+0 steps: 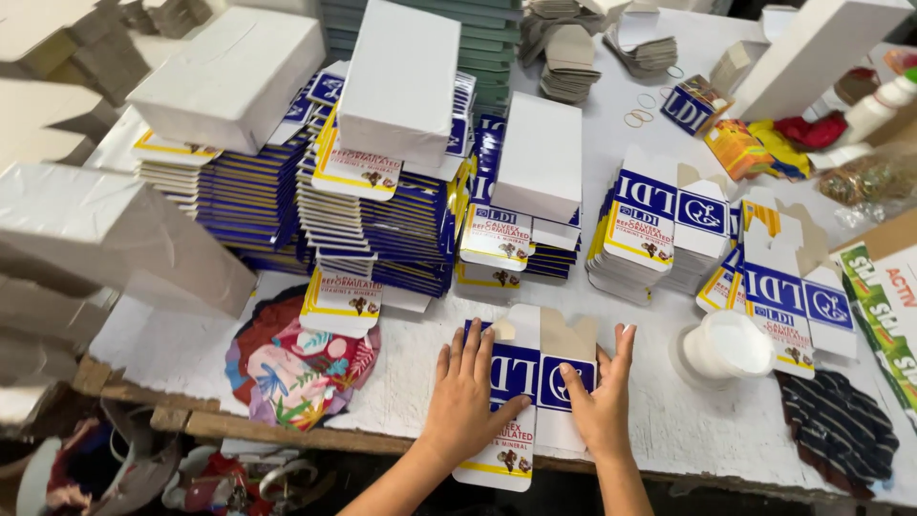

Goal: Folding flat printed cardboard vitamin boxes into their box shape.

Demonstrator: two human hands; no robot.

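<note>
blue and white card lies under my fingers: a flat, unfolded carton blank with a yellow strip at its near end (521, 397), lying at the near edge of the white paper-covered worktable (191, 354). my left hand (465, 392) rests palm down on the blank's left half, fingers spread flat and gripping nothing. my right hand (602, 397) presses on the right half, index finger laid across a blue panel, the other fingers open and lifted a little along the edge; it grips nothing either.

just right of that hand stands a small round white plastic tub (723, 349), and beyond it a dark striped cloth (841, 425). to my left lies a floral pink and red fabric pad (301, 368). behind the blank rise stacks of the same flat cartons (401, 215), some topped by plain white boxes (401, 76). loose rubber bands (638, 115) lie farther back.
</note>
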